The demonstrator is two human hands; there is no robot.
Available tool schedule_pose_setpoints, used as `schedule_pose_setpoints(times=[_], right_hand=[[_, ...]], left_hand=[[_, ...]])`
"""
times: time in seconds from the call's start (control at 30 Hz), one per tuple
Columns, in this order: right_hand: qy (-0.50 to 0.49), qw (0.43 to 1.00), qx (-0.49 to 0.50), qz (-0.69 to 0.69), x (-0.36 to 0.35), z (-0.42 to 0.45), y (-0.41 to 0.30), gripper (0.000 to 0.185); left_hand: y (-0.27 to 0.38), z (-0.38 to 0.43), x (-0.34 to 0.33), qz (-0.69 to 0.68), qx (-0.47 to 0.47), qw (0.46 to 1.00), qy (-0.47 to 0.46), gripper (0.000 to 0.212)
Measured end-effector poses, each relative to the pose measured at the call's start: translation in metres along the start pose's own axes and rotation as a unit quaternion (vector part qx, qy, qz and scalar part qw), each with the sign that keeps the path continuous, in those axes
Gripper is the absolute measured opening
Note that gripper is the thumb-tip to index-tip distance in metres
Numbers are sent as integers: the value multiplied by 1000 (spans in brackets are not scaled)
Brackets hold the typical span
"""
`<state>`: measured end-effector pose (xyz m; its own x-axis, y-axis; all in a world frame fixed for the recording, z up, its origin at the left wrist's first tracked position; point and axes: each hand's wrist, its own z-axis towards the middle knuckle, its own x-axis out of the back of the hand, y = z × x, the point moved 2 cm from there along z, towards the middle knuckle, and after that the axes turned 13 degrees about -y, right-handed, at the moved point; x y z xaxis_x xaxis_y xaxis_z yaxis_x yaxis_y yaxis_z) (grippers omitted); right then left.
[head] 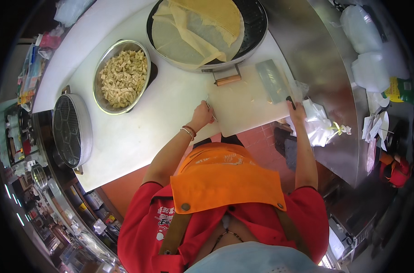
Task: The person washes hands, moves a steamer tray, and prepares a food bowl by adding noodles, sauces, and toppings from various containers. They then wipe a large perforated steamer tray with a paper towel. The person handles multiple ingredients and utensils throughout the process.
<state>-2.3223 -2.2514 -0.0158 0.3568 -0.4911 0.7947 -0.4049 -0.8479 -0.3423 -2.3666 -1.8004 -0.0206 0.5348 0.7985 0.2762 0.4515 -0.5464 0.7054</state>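
My right hand (pixel 297 112) grips the black handle of a cleaver (pixel 271 80), whose broad blade lies flat over the right part of a white cutting board (pixel 243 102). Near the board's left edge, my left hand (pixel 203 115) is closed around a thin metal tool (pixel 214 115); its full shape is hidden by the fingers. Beyond the board stands a large round steamer tray (pixel 207 68) with a wooden handle. Inside it lie a pale cloth (pixel 179 37) and a thin yellowish sheet (pixel 215 15). Left of it, a metal bowl (pixel 97 92) holds many diced pale cubes (pixel 123 78).
Another round steamer tray (pixel 85 133) with a perforated bottom sits at the left end of the white worktop (pixel 125 143). White plastic bags (pixel 318 119) lie right of the cutting board on a steel counter (pixel 343 136). Another person (pixel 396 169) is at far right.
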Motion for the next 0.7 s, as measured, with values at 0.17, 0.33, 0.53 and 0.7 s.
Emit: schedule_pose_setpoints(times=[0.17,0.33,0.53,0.7], right_hand=[[48,992,89,-71,-7,23,-6,46],[83,973,133,-168,-8,24,-1,41],[-5,985,172,-20,-7,-19,-107,39],[-204,762,66,611,-74,-23,-234,33]], left_hand=[[-14,-6,19,-46,-6,999,-10,35],[-60,-67,72,-505,-54,841,185,57],[-153,-135,173,-634,-88,655,401,82],[-202,-144,228,-579,3,680,450,93]])
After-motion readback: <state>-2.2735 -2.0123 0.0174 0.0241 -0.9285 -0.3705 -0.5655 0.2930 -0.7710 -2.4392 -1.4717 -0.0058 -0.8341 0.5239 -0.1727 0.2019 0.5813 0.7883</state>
